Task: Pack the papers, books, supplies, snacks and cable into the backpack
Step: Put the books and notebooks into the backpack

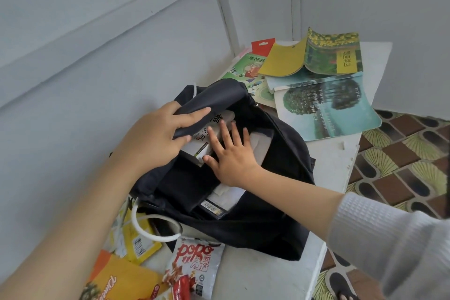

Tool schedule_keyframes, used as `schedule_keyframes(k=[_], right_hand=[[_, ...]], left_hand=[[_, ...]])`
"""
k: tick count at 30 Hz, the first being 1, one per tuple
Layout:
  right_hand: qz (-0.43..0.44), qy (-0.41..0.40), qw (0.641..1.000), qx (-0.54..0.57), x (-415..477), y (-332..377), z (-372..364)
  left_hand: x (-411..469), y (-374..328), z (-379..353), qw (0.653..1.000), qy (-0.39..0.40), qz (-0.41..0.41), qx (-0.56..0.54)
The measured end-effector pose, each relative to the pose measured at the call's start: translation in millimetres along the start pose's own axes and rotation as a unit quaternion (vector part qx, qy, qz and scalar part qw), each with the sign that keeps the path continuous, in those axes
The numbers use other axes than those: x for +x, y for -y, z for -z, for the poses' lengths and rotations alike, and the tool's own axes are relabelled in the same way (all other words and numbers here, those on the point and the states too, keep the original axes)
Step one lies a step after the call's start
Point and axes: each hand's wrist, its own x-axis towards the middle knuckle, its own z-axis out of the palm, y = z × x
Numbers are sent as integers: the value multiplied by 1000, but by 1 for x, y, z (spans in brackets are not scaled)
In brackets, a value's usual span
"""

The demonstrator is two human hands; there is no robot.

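A black backpack [255, 224] lies open on the white table [331, 168]. My left hand [155, 134] grips the bag's upper flap [214, 97] and holds it up. My right hand [229, 153] lies flat with straight fingers on a white book [207, 140] that sits partly inside the opening. More papers [226, 198] show deeper in the bag. A white cable [148, 231] loops out at the bag's near left. Snack packets lie in front: a white Popo bag [194, 265], a yellow packet [136, 243] and an orange-yellow bag [121, 282].
Behind the backpack lie a teal tree-cover book [326, 109], a yellow and green open book [314, 56], a green picture book [248, 68] and a red card [261, 46]. A grey wall runs along the left. Patterned floor tiles [401, 153] lie past the table's right edge.
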Motion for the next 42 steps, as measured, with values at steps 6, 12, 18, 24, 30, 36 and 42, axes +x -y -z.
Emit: schedule_keyframes(k=[6, 12, 18, 24, 30, 36, 42], right_hand=[[34, 3, 999, 15, -8, -1, 3], [85, 27, 996, 22, -28, 13, -3], [93, 50, 994, 22, -23, 11, 0], [117, 90, 974, 173, -34, -26, 21], [108, -61, 945, 303, -65, -92, 45], [12, -205, 930, 305, -52, -176, 85], [-69, -277, 909, 303, 11, -274, 125]], left_hand=[[0, 7, -2, 999, 1, 19, -26], [-1, 6, -4, 1000, -10, 10, -26], [-2, 7, -4, 1000, -18, 7, -20], [-2, 9, -19, 999, 0, 29, -35], [4, 3, -40, 998, -36, -6, 50], [52, -33, -59, 985, -138, -38, -92], [141, -77, -85, 970, -142, -27, -194]])
